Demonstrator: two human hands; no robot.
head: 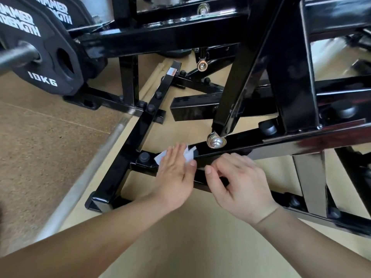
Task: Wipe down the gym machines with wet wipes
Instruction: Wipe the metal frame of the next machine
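A black steel gym machine frame [261, 143] fills the view, with a low crossbar running from the lower left up to the right. My left hand [174, 173] lies flat with straight fingers on a white wet wipe [160, 156], pressing it onto the crossbar near a black bolt cap [144, 156]. Only the wipe's edges show around the fingers. My right hand [239, 185] sits just to the right, fingers curled over the same bar, thumb pointing toward my left hand. Whether it grips the bar is unclear.
A black 10 kg weight plate [46, 63] hangs on a sleeve at the upper left. A silver bolt joint [215, 141] sits on the bar just above my hands. A grey bar [86, 177] lies diagonally on the brown floor. Beige matting lies under the frame.
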